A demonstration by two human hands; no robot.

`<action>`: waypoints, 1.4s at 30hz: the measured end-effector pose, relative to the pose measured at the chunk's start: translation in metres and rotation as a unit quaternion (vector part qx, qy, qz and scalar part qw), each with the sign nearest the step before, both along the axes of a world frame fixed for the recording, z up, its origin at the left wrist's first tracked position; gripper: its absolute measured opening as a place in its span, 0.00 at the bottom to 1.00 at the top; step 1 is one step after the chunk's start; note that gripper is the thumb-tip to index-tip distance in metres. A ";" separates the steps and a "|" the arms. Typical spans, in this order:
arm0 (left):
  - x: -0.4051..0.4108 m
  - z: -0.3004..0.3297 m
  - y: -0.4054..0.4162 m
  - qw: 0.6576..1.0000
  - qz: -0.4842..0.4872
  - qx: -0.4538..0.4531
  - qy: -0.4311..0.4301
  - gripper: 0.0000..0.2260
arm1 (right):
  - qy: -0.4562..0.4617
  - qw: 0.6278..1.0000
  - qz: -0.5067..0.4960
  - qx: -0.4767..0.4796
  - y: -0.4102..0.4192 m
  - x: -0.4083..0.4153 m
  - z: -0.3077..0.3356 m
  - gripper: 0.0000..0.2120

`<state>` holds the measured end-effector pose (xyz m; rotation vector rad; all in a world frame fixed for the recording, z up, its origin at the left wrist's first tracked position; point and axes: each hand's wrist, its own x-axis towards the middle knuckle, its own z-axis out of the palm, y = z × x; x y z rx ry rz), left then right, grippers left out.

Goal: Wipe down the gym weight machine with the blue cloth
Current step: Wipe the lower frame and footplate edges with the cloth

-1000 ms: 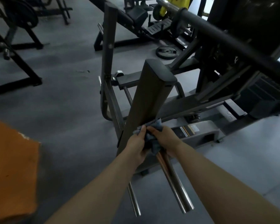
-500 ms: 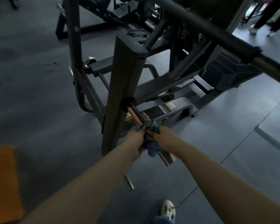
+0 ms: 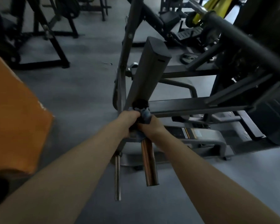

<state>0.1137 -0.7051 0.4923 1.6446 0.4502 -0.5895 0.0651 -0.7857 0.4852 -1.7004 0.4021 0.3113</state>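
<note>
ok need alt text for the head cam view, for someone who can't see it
Seen from above, a person's left hand and right hand grip a blue cloth wrapped around a shiny metal bar that sticks out from a grey gym weight machine. A thinner bar runs beside it, over grey flooring, with other dark gym equipment behind.

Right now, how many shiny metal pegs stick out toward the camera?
2. A thick peg, its upper end wrapped in the cloth under both hands, and a thin peg to its left. Others may be hidden behind the frame.
</note>
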 end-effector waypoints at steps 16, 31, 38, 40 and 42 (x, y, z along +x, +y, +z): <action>-0.005 -0.020 0.025 0.970 -0.115 -0.090 -0.193 0.11 | -0.056 0.988 0.036 0.141 -0.005 -0.021 -0.004 0.02; -0.042 -0.016 0.035 0.934 -0.187 -0.041 -0.301 0.06 | -0.127 0.985 0.106 0.056 -0.004 -0.037 -0.003 0.08; -0.061 -0.022 0.036 0.934 -0.188 -0.076 -0.295 0.06 | -0.108 0.987 0.122 0.013 -0.004 -0.060 -0.001 0.09; -0.068 -0.024 0.037 0.933 -0.189 -0.092 -0.292 0.06 | -0.117 0.987 0.110 0.003 -0.005 -0.071 -0.001 0.09; -0.076 -0.025 0.038 0.933 -0.186 -0.108 -0.287 0.07 | -0.128 0.987 0.096 0.006 -0.004 -0.085 -0.002 0.10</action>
